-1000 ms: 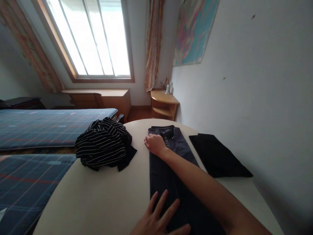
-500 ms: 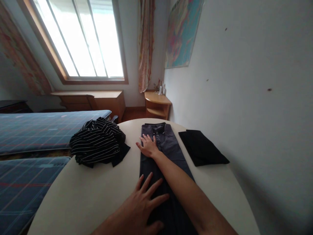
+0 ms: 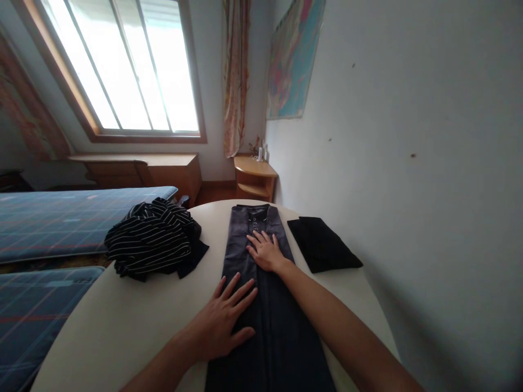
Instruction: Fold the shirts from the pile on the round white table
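**Figure.** Left of the dark grey shirt (image 3: 265, 348), we see blue plaid beds (image 3: 61, 218) and, nearer the shirt, a crumpled striped garment (image 3: 149, 239) heaped on the round pale table (image 3: 134, 321). The shirt lies as a long folded strip down the table's middle, collar farthest from us. Our left hand (image 3: 223, 321) rests flat on its left edge, fingers spread, gripping nothing. Our right hand (image 3: 265, 251), likewise splayed and empty, lies just below the buttons. Flat palms seemingly keep the cloth smooth. Right of the shirt, apart from it, lies a folded black cloth (image 3: 322, 245). Beyond the shirt are a window (image 3: 122, 71), a corner shelf (image 3: 253, 174) and a wall map (image 3: 292, 60).
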A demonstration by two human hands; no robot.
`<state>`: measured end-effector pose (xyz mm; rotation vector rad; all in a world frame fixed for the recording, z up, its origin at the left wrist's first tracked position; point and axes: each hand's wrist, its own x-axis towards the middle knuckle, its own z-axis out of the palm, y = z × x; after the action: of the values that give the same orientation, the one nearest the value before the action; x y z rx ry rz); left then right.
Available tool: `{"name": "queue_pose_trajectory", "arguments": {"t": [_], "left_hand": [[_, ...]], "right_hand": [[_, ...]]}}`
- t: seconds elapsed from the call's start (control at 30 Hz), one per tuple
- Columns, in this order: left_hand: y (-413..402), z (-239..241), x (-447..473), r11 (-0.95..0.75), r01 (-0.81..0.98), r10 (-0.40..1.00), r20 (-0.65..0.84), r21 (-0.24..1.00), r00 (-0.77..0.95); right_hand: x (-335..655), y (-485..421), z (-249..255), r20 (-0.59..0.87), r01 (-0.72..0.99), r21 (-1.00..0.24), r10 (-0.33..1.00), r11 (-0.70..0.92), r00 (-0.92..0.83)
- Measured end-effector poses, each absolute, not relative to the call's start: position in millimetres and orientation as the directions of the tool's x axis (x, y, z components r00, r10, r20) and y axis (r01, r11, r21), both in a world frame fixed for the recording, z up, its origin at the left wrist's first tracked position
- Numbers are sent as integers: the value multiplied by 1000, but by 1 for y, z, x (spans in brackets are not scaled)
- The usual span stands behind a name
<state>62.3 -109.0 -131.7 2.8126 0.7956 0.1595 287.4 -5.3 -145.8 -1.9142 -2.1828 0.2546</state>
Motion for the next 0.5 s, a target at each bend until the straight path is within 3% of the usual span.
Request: {"name": "queue_pose_trajectory", "arguments": {"t": [0.13,0.33,0.5], "left_hand": [[-105,-131,64,-840,504,530,107,200,841],[-125,-119,67,-937,312,336,164,156,927],[-130,-120,74,-967,220,242,191,129,951]], "right_hand": [[288,9,-147,96,933,-337,991,124,-97],[301,17,-150,321,822,-545,947,165,22],[307,24,-154,343,808,-564,938,169,43]]}}
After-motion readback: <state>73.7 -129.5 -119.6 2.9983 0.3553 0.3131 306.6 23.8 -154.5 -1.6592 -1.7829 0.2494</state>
